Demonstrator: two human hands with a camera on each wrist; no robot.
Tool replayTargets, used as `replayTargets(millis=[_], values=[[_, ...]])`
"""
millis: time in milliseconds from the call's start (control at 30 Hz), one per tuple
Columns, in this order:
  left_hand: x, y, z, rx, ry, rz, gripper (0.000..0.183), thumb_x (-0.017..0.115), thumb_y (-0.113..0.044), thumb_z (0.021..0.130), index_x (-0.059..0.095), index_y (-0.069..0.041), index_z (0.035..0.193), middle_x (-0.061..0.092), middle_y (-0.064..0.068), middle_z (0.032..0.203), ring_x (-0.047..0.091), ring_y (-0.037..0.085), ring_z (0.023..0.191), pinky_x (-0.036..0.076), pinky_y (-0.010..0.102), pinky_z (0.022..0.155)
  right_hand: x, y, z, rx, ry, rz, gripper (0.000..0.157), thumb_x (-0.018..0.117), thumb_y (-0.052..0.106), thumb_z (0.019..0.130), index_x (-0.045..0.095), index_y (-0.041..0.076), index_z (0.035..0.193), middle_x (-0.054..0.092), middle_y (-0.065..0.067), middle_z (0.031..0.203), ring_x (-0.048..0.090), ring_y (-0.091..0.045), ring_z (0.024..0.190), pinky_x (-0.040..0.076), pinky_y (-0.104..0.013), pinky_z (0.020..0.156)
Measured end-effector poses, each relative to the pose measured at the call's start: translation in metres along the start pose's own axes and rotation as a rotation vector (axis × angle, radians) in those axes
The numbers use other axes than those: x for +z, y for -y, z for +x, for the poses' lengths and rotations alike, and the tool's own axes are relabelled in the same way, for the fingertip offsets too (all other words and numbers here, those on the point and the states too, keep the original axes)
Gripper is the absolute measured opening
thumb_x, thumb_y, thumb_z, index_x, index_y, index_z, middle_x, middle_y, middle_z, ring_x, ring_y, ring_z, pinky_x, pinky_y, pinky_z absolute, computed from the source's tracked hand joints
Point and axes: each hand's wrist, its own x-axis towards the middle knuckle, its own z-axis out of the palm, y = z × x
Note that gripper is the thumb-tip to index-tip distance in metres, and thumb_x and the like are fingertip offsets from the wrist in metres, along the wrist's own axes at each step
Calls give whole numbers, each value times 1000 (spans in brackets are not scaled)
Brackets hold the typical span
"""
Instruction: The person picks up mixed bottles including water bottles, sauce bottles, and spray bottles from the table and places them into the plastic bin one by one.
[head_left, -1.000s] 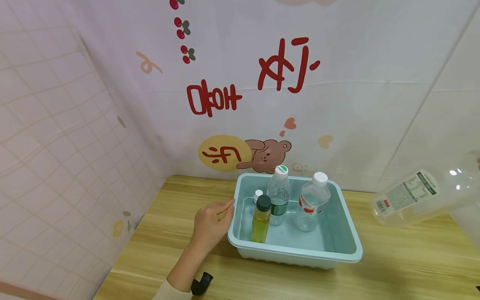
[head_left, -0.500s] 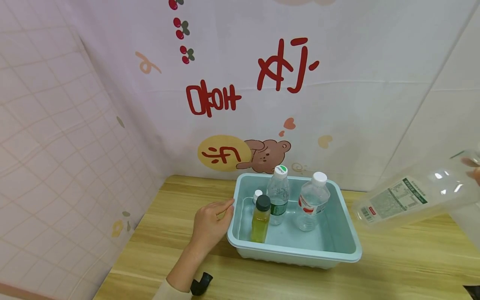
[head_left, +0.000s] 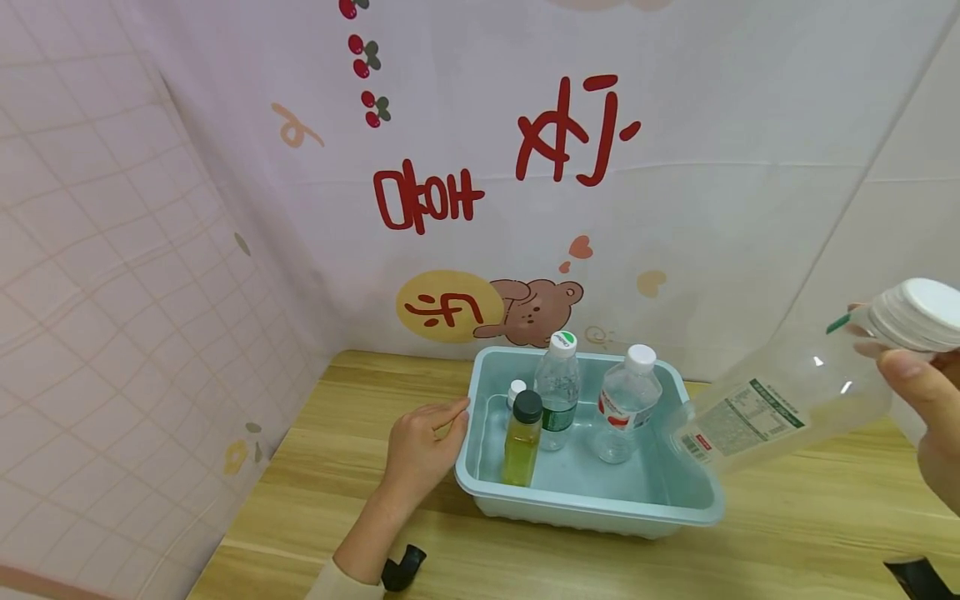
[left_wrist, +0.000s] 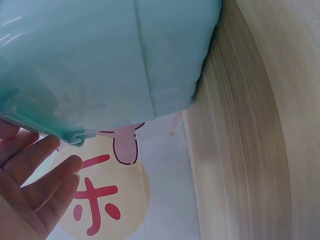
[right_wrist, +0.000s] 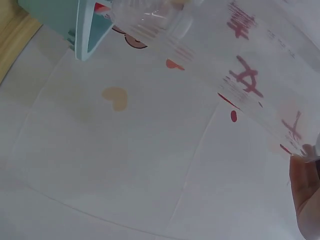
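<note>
My left hand (head_left: 423,442) pinches the left rim of a light blue plastic basin (head_left: 585,500); in the left wrist view its fingers (left_wrist: 50,185) lie along the rim from below. At the right, my right hand (head_left: 930,408) grips a large clear plastic bottle (head_left: 817,375) by the neck, just under its white cap. This bottle hangs tilted, its base overlapping the basin's right rim in the head view. Inside the basin stand a bottle of yellow-green liquid (head_left: 521,450) with a dark cap, two clear bottles, one green-labelled (head_left: 557,383) and one red-labelled (head_left: 626,408), and a small white-capped bottle (head_left: 515,390).
The basin stands on a wood-grain table (head_left: 337,450) close to a printed wall cloth (head_left: 705,233). A tiled-pattern cloth (head_left: 135,292) borders the left side. A black strap piece (head_left: 403,568) shows by the left wrist, another (head_left: 918,577) at lower right.
My right hand has come into view from the right, carrying the large bottle leftward until its base overlaps the basin's right rim. My left hand and the basin have stayed put.
</note>
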Motion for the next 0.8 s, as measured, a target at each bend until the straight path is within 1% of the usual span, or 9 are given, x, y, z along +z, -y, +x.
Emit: replayTargets(millis=[133, 200, 333, 433, 467, 533, 600, 700, 800], values=[[0, -1, 0, -6, -3, -1, 21, 66, -19, 86, 75, -15, 104, 71, -3, 100, 67, 12, 94, 55, 36, 77, 19, 3, 2, -15, -8, 383, 40, 60, -16, 80, 46, -23, 117, 66, -20, 107, 63, -23, 103, 45, -21, 89], [0, -1, 0, -13, -1, -2, 21, 66, -19, 85, 75, -15, 104, 71, -3, 100, 66, 10, 95, 55, 35, 77, 26, 5, 2, -29, 23, 438, 38, 58, -18, 80, 45, -25, 116, 66, -23, 107, 64, -25, 101, 46, -22, 89], [0, -1, 0, -25, 4, -1, 21, 66, -19, 85, 75, -16, 105, 71, -4, 101, 65, 8, 95, 55, 33, 78, 36, 8, 0, -34, 95, 413, 36, 54, -20, 83, 42, -29, 116, 65, -24, 109, 63, -25, 100, 47, -22, 88], [1, 0, 0, -9, 0, 0, 21, 66, -19, 85, 75, -16, 104, 71, -4, 100, 66, 10, 95, 55, 35, 78, 45, 9, -3, -43, 67, 393, 38, 57, -22, 79, 42, -31, 113, 65, -25, 106, 65, -25, 96, 50, -21, 83], [1, 0, 0, -4, -2, 1, 21, 66, -18, 85, 75, -15, 104, 71, -3, 100, 66, 11, 94, 55, 35, 77, 48, 9, -4, -48, 58, 405, 39, 58, -23, 78, 42, -32, 112, 65, -26, 105, 65, -26, 96, 50, -22, 83], [1, 0, 0, 3, -4, 3, 21, 67, -18, 85, 75, -15, 104, 71, -4, 100, 67, 12, 94, 55, 36, 77, 53, 9, -6, -43, 29, 375, 40, 59, -24, 76, 44, -32, 111, 67, -24, 104, 66, -24, 92, 51, -20, 79], [1, 0, 0, 6, -5, 6, 21, 67, -18, 85, 75, -16, 104, 71, -4, 100, 67, 11, 94, 55, 36, 77, 58, 8, -8, -40, 8, 325, 41, 62, -22, 75, 47, -31, 111, 68, -20, 102, 66, -21, 89, 51, -18, 78], [1, 1, 0, 9, -1, 4, 21, 66, -18, 86, 75, -15, 104, 71, -3, 100, 67, 13, 94, 55, 37, 77, 67, 6, -11, -42, 11, 259, 42, 67, -18, 74, 49, -29, 111, 68, -16, 102, 65, -17, 86, 50, -16, 77], [1, 1, 0, 7, 3, 0, 21, 66, -18, 86, 75, -14, 105, 71, -2, 101, 67, 14, 94, 55, 37, 77, 78, 4, -14, -61, 13, 155, 44, 72, -13, 72, 52, -27, 109, 68, -13, 102, 64, -14, 84, 49, -17, 77]])
